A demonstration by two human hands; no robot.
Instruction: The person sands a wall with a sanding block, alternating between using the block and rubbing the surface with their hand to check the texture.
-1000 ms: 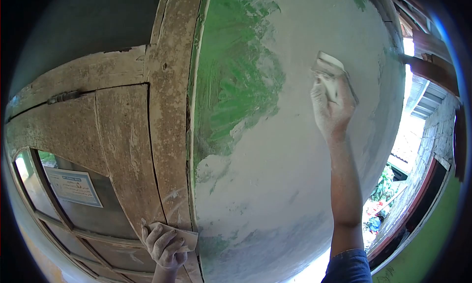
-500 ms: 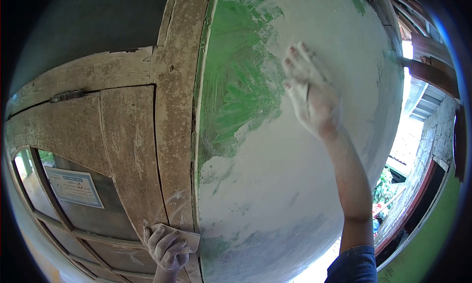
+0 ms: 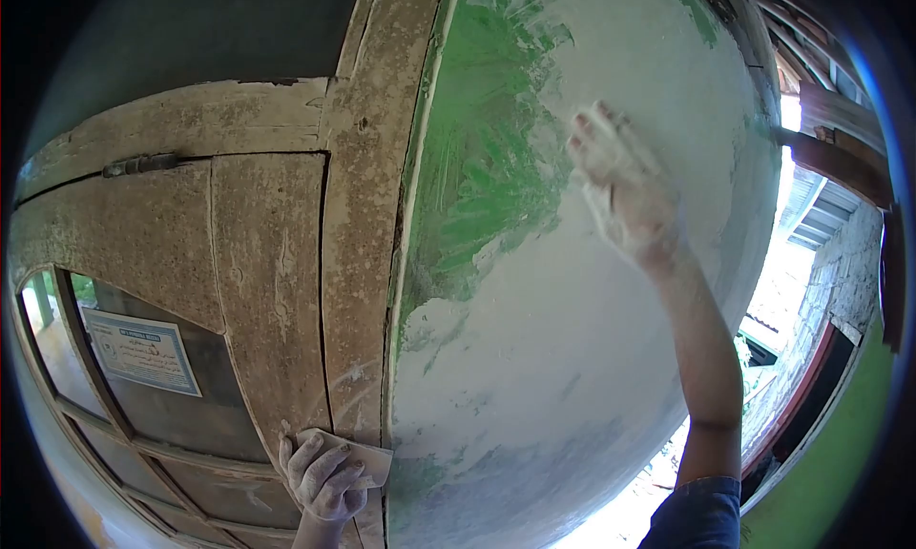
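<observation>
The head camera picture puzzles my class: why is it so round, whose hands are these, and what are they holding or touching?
The camera sits on the person's head and looks forward at their hands; its wide lens bends straight edges into curves. The right hand, dusted white, lies flat against the wall, at the edge of a green patch that shows through the pale coat. Whether it holds anything cannot be seen. The left hand, low down, has its grip closed on a folded sheet, likely sandpaper, beside the worn wooden frame. Further left is a window with a paper notice.
</observation>
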